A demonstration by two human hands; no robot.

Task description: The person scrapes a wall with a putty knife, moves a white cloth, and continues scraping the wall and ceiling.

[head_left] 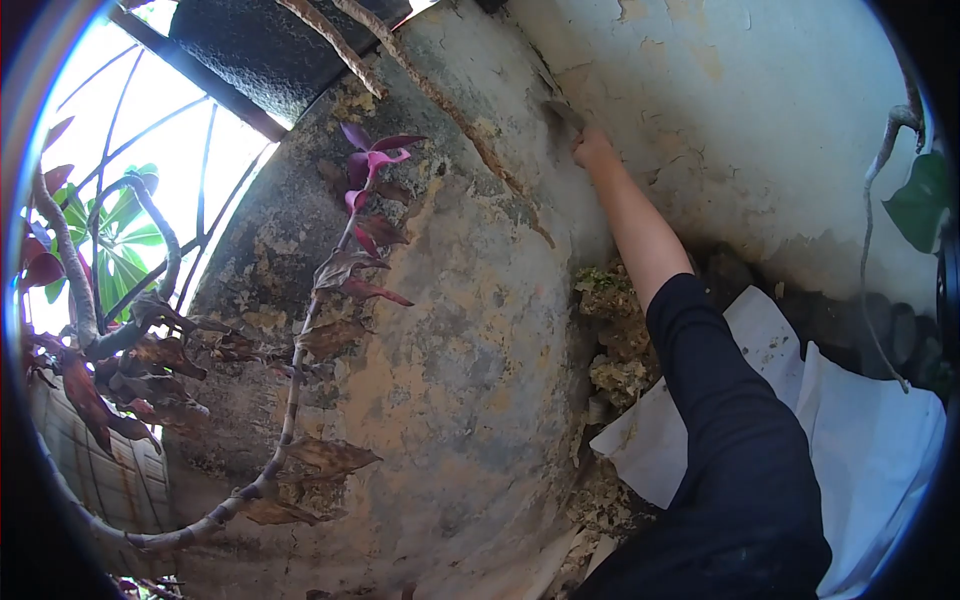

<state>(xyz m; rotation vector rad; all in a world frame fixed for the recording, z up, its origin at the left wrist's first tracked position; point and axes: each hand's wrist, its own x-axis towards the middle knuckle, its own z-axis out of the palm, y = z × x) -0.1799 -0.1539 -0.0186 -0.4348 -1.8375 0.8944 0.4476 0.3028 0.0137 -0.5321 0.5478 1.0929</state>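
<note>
reaching up near 12 o'clock, the right hand (596, 150) was clenched around a scraper (563, 112), whose blade was laid against the peeling wall (760, 120). a pot (450, 330) was seen at 9 o'clock of the arm, a white sheet (870, 440) at 4 o'clock.

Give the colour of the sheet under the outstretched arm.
White sheet, lightly flecked with dirt at its upper edge; shows best in the head view.

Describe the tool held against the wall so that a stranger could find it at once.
Start at the pale, peeling wall on the right. A dark sleeve leads up along it to the right hand, shut on a scraper. It is the only flat grey blade there, unlike the thin brown stems nearby.
</note>
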